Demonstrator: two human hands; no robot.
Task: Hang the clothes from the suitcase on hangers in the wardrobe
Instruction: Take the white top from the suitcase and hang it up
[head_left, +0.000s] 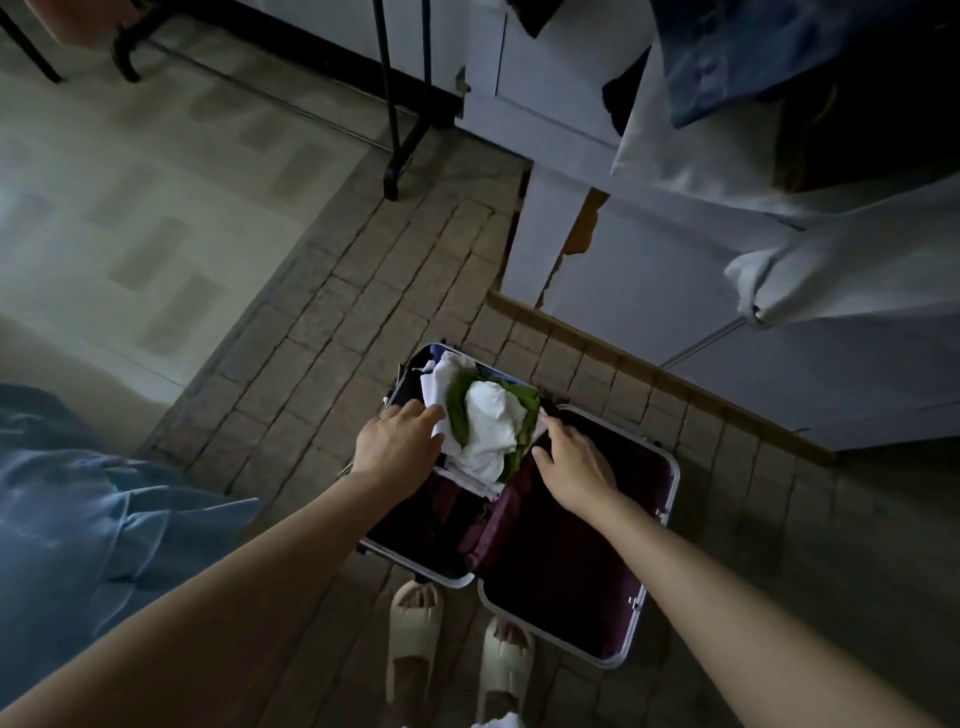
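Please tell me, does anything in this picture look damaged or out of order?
Yes. The pale cabinet panel right of the floor tiles has a ragged break with brown material showing, as if the surface chipped off. The clothes in the open suitcase lie crumpled rather than folded. Dim light hides finer detail.

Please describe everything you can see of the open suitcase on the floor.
The suitcase lies open flat on the brick-patterned floor, a hard shell with pale metal rim and dark maroon lining. Its far half holds white clothes and a green garment. The left hand touches the white cloth; the right hand rests at the middle divider.
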